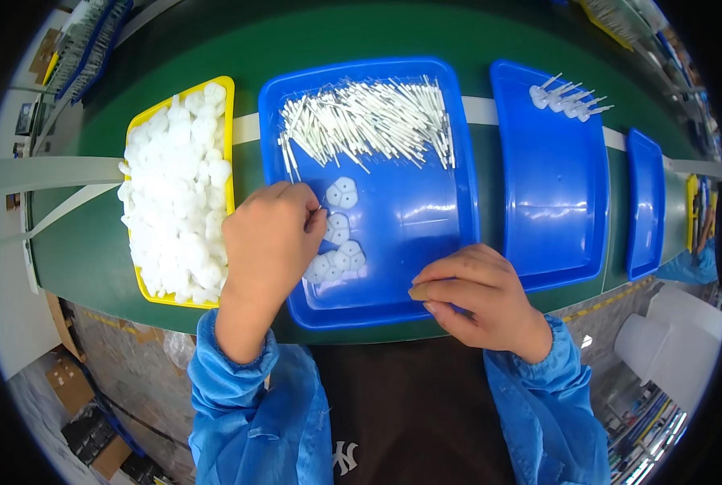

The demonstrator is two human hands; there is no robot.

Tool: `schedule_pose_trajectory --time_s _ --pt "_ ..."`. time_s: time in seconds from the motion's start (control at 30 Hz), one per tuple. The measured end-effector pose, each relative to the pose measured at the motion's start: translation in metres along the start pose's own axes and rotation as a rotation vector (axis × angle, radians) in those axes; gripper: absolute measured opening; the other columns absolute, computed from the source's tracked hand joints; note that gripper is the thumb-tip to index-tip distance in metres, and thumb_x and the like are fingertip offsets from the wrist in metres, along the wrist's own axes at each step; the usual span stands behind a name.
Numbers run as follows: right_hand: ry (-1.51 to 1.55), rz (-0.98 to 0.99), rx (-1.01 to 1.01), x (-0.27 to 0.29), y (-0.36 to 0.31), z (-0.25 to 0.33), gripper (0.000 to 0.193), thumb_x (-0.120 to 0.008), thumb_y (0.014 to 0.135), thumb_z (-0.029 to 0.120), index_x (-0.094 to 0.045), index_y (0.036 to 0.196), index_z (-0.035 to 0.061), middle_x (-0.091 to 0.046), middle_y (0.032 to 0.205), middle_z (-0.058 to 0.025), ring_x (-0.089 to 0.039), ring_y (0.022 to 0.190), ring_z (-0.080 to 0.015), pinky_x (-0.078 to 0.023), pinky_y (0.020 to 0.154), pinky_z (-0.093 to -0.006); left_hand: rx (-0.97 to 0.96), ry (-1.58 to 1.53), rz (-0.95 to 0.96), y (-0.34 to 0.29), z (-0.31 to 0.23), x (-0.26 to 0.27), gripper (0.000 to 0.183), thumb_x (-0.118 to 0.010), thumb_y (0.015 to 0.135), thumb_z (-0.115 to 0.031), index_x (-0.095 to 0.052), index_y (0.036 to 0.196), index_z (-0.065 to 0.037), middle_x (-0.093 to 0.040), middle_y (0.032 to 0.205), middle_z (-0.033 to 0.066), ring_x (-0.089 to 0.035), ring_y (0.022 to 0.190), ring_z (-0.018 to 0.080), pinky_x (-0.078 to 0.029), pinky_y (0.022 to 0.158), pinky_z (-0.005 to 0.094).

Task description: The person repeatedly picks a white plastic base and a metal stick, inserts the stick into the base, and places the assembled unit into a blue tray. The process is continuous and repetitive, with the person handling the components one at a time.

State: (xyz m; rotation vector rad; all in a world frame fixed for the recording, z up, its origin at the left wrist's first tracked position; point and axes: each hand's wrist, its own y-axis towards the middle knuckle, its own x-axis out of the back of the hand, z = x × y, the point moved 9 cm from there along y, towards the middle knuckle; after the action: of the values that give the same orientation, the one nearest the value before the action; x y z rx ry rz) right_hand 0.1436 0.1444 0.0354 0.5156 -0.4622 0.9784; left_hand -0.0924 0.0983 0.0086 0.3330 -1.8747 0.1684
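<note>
My left hand rests over the left side of a blue tray, fingers curled and pinched at small white flower-shaped caps lying in a loose column there. A heap of thin white sticks fills the tray's far half. My right hand lies on the tray's near right rim, fingers folded together; whether it holds anything is hidden. Both forearms wear blue sleeves.
A yellow tray heaped with white caps sits to the left. To the right, a second blue tray holds a few assembled stick-and-cap pieces at its far end; a narrower blue tray follows. All rest on a green conveyor belt.
</note>
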Motion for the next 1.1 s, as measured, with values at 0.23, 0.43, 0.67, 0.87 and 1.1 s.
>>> schedule_pose_trajectory --time_s 0.23,0.43,0.67,0.87,1.1 --pt "0.012 -0.167 -0.059 0.006 0.008 -0.003 0.03 -0.09 0.087 0.015 -0.083 0.115 0.0121 -0.081 0.115 -0.0042 -0.077 0.098 -0.0245 -0.057 0.085 -0.0375 0.347 -1.024 -0.002 -0.027 0.007 -0.013 0.01 -0.078 0.097 0.002 -0.071 0.102 -0.004 -0.076 0.093 -0.0001 -0.063 0.072 0.0044 -0.049 0.065 0.0223" --pt "-0.041 -0.259 -0.06 -0.011 0.031 -0.002 0.029 -0.09 0.089 0.016 -0.082 0.116 0.0116 -0.084 0.1 -0.0042 -0.08 0.084 -0.0236 -0.057 0.075 -0.0364 0.398 -1.644 0.03 -0.064 -0.043 -0.045 0.015 -0.073 0.105 0.004 -0.066 0.118 -0.001 -0.074 0.107 0.0048 -0.065 0.085 0.0035 -0.048 0.071 0.0199" --pt "0.121 -0.224 -0.131 -0.006 0.026 -0.016 0.018 -0.088 0.091 0.012 -0.083 0.109 0.0093 -0.082 0.091 -0.0063 -0.079 0.077 -0.025 -0.057 0.07 -0.0356 0.319 -1.593 0.067 -0.056 -0.042 -0.046 0.018 -0.08 0.103 0.0 -0.079 0.121 0.0 -0.074 0.102 0.0029 -0.06 0.074 0.0036 -0.046 0.065 0.0203" --pt "0.276 -0.117 -0.263 -0.013 0.019 -0.027 0.015 -0.084 0.098 0.01 -0.082 0.112 0.0051 -0.081 0.089 -0.0093 -0.079 0.074 -0.0227 -0.058 0.067 -0.0343 0.284 -1.552 0.126 -0.055 -0.042 -0.052 0.016 -0.08 0.102 0.002 -0.081 0.118 0.0 -0.074 0.106 0.0054 -0.061 0.074 0.0048 -0.046 0.065 0.0203" --pt "0.56 -0.042 -0.41 -0.024 0.015 -0.037 0.012 -0.083 0.101 0.009 -0.081 0.111 0.002 -0.079 0.084 -0.0095 -0.078 0.07 -0.0179 -0.057 0.064 -0.0301 0.174 -1.587 0.168 -0.053 -0.039 -0.05 0.017 -0.08 0.101 0.004 -0.081 0.118 0.001 -0.074 0.108 0.0084 -0.063 0.074 0.0061 -0.047 0.064 0.0196"
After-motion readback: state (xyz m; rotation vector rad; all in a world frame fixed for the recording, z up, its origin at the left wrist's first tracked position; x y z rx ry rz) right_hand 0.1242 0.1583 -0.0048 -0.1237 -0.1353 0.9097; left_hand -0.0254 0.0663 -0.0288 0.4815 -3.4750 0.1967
